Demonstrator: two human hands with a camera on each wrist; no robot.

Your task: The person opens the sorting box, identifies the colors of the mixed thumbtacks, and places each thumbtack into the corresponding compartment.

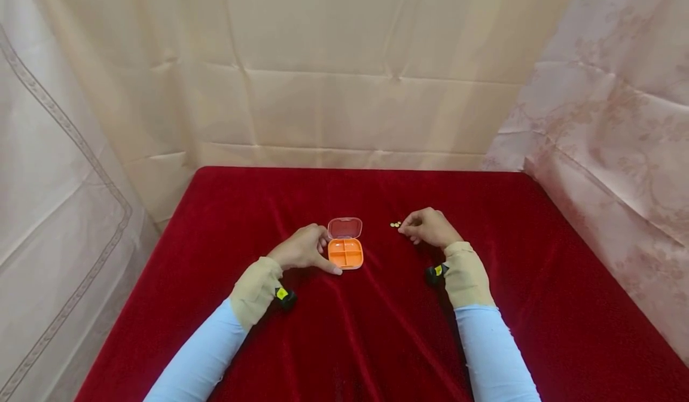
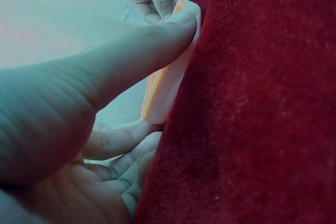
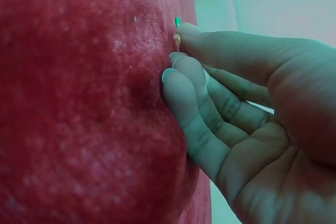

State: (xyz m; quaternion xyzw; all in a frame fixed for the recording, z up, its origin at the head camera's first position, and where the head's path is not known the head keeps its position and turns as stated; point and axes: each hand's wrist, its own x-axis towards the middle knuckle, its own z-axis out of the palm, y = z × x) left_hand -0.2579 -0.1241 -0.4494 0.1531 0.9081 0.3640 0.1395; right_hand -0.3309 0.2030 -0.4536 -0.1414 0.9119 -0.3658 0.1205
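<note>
An orange pill box (image 1: 345,253) with four-way dividers lies on the red cloth, its clear lid (image 1: 345,228) raised at the far side. My left hand (image 1: 307,249) grips the box from its left side. In the left wrist view, the thumb presses the near edge of the pill box (image 2: 170,85) and a finger lies at the other end. My right hand (image 1: 430,227) is at a few small yellow pills (image 1: 394,225). In the right wrist view, a yellow pill (image 3: 177,40) shows between thumb and fingertips, partly hidden.
Red velvet cloth (image 1: 344,330) covers the table, with soft folds running toward the front. Pale curtains (image 1: 344,91) hang behind the table and along both sides. Small black cameras are strapped at both wrists.
</note>
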